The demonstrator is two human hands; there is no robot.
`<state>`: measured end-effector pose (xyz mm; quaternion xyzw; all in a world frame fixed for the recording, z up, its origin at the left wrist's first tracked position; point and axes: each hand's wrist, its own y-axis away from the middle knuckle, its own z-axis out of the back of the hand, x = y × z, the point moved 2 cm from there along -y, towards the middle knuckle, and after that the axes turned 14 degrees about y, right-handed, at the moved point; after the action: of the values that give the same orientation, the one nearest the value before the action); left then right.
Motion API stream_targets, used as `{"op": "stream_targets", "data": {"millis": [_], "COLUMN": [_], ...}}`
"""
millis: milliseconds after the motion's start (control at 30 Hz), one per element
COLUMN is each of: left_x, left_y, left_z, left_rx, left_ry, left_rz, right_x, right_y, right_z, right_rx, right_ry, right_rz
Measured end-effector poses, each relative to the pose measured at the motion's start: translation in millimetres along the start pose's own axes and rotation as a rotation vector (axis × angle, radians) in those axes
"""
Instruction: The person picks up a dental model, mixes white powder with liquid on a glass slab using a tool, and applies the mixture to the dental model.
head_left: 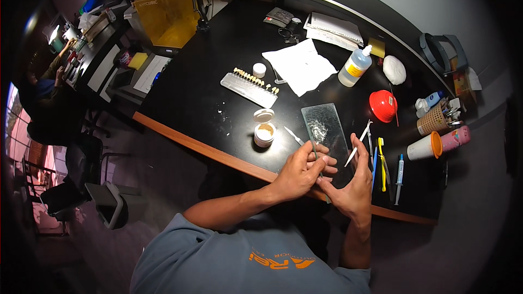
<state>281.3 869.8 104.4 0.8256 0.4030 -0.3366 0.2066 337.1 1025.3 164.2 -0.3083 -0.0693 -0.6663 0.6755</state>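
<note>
Grey sleeve and two forearms, lowest in view, lead up to both hands at the table front edge. Left hand: fingers curled shut around a thin metal instrument, its tip toward the glass slab. Right hand: loosely closed, pinching a slim white-handled tool upright. Glass slab: just beyond the fingertips, bearing a pale smear. Step in hand, judged: fine work with both tools over something small between the fingers, too hidden to identify. Next move calls for steady tips. Nearby: open white jar with lid, tooth shade guide, white paper, squeeze bottle, red bowl.
</note>
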Motion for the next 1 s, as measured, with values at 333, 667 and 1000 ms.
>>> {"op": "stream_targets", "data": {"millis": [333, 667, 1000], "left_x": [-70, -121, -124], "left_y": [34, 104, 139], "left_z": [-4, 74, 111], "left_rx": [0.362, 0.641, 0.305], "left_ry": [-0.678, -0.582, -0.473], "left_rz": [0.125, 0.098, 0.086], "right_x": [-29, -67, -65], "right_y": [-39, -66, -76], "right_z": [19, 7, -2], "right_rx": [0.091, 0.276, 0.351], "right_ry": [0.043, 0.013, -0.029], "right_rz": [-0.022, 0.156, 0.133]}}
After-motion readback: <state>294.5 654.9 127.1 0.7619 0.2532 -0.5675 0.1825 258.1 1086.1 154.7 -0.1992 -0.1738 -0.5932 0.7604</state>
